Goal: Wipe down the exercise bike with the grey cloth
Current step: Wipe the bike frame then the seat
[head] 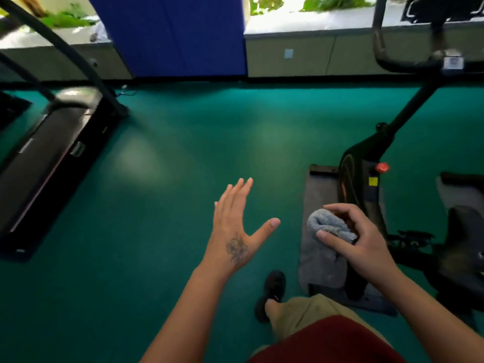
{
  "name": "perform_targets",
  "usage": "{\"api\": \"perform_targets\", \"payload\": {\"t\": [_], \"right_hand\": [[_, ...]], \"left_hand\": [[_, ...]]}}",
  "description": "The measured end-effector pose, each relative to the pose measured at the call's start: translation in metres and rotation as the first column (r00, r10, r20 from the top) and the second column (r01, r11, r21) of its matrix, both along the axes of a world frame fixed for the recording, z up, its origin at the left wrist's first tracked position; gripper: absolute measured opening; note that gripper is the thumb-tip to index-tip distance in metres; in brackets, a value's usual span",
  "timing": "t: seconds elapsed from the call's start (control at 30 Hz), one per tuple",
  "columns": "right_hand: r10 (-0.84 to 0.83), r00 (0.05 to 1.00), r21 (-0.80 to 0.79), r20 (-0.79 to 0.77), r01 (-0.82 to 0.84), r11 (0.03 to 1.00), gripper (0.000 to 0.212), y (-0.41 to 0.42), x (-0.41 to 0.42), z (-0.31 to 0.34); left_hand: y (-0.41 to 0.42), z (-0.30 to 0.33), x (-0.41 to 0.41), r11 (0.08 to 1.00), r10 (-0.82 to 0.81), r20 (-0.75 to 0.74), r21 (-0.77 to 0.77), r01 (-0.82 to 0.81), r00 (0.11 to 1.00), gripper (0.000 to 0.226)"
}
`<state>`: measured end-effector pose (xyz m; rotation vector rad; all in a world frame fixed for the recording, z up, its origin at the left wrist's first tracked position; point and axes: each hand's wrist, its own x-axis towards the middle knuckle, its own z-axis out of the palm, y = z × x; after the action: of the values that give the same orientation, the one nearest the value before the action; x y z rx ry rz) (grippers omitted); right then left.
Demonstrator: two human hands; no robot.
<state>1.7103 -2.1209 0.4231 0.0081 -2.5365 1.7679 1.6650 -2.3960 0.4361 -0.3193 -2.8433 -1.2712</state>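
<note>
red shirt hem and khaki shorts at bottom edge, one dark shoe planted on the green floor.

right hand holds the grey cloth, bunched into a wad; thumb lies across its near side, fingers curled over the top. cloth is up in the air, seen against the mat and the bike's lower housing, not touching the bike.

left hand is empty, flat and spread, thumb out to the side, palm down over bare floor. tattoo on the back of it. hands are apart, left one well clear of the cloth.

exercise bike sits just right of the hands on a grey mat: black flywheel housing, red knob, yellow sticker below it, pedal and saddle toward the right edge. black post angles up to the handlebars at top right.

treadmill at far left, well apart from the bike, deck running diagonally.

back wall: blue panel, low grey cabinets either side, plants on the ledge above. heavy motion blur there.
</note>
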Motion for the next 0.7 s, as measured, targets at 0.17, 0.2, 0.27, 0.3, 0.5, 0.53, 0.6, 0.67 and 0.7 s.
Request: {"api": "perform_targets", "payload": {"t": [0.17, 0.2, 0.27, 0.3, 0.5, 0.53, 0.6, 0.67, 0.7], "right_hand": [[-0.090, 0.996, -0.030, -0.004, 0.090, 0.996, 0.045, 0.002, -0.076, -0.013], [-0.106, 0.994, -0.045, -0.003, 0.106, 0.993, 0.046, 0.004, -0.094, -0.016], [-0.147, 0.989, -0.074, -0.005, 0.147, 0.986, 0.046, 0.009, -0.132, -0.019], [-0.171, 0.985, -0.094, 0.007, 0.171, 0.981, 0.047, 0.012, -0.149, -0.019], [-0.238, 0.971, -0.118, 0.024, 0.239, 0.964, 0.048, 0.032, -0.239, -0.010], [-0.248, 0.969, -0.120, 0.025, 0.249, 0.961, 0.048, 0.035, -0.250, -0.009], [-0.293, 0.956, -0.118, 0.026, 0.294, 0.948, 0.045, 0.043, -0.271, -0.007], [-0.342, 0.939, -0.092, 0.035, 0.344, 0.934, 0.045, 0.051, -0.293, -0.005], [-0.367, 0.929, -0.083, 0.044, 0.369, 0.926, 0.045, 0.056, -0.303, -0.005]], "left_hand": [[0.009, -0.010, -0.114, 0.985, -0.088, -0.017, -0.148, 0.084, 0.996, 0.101], [0.012, -0.010, -0.136, 0.985, -0.098, -0.005, -0.140, 0.096, 0.995, 0.101], [0.021, -0.010, -0.181, 0.983, -0.121, 0.022, -0.137, 0.123, 0.992, 0.101], [0.027, -0.009, -0.203, 0.978, -0.137, 0.026, -0.153, 0.139, 0.990, 0.100], [0.065, 0.001, -0.312, 0.965, -0.209, -0.018, -0.167, 0.203, 0.978, 0.096], [0.070, 0.001, -0.325, 0.964, -0.218, -0.014, -0.156, 0.214, 0.976, 0.096], [0.079, -0.003, -0.352, 0.959, -0.253, -0.014, -0.139, 0.249, 0.967, 0.095], [0.089, -0.007, -0.383, 0.953, -0.279, -0.015, -0.130, 0.275, 0.960, 0.097], [0.094, -0.009, -0.398, 0.950, -0.289, 0.003, -0.119, 0.288, 0.957, 0.098]]}}
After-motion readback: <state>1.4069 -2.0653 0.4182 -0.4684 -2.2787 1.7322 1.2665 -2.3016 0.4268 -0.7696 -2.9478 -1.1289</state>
